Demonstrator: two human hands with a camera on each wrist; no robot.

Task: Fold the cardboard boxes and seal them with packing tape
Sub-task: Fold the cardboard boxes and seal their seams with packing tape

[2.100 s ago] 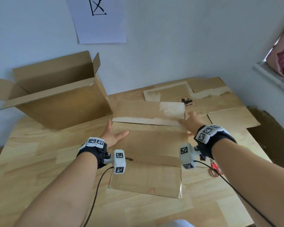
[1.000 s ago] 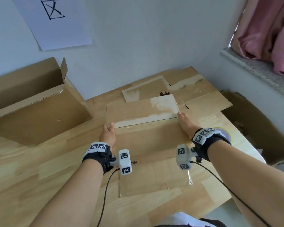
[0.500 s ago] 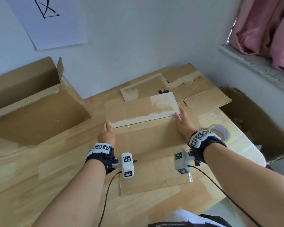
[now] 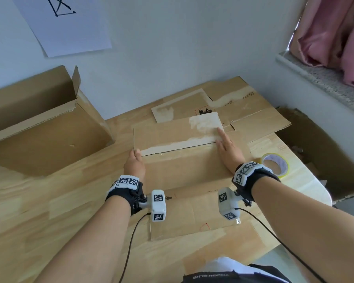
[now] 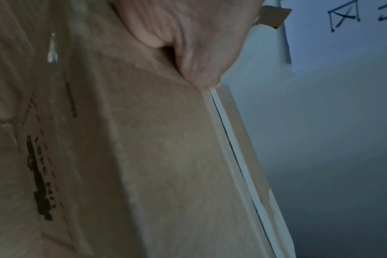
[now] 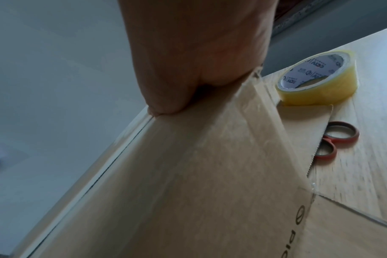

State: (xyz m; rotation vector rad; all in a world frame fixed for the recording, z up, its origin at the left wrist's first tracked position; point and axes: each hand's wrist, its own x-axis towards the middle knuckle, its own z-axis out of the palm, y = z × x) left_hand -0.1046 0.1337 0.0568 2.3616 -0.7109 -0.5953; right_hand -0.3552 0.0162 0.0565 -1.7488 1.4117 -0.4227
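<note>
Left hand (image 4: 134,164) grips the flat box (image 4: 184,174) at its left edge; right hand (image 4: 229,149) presses flat-fingered on its right. We judge opening-up begun: next we lift the far flap (image 4: 172,132). Tape roll (image 4: 275,165) waits beyond.

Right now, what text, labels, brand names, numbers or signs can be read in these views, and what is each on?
"PIC", cut off by the frame edge: flat cardboard box.
Repeated logo inside the packing tape roll core: too blurred to read surely.
Black hand-drawn crossed-box sign, no words: paper sheet on the wall.
Black mark with dashed red outline on the box: unreadable.
Waistband lettering, upside down: unreadable.
</note>
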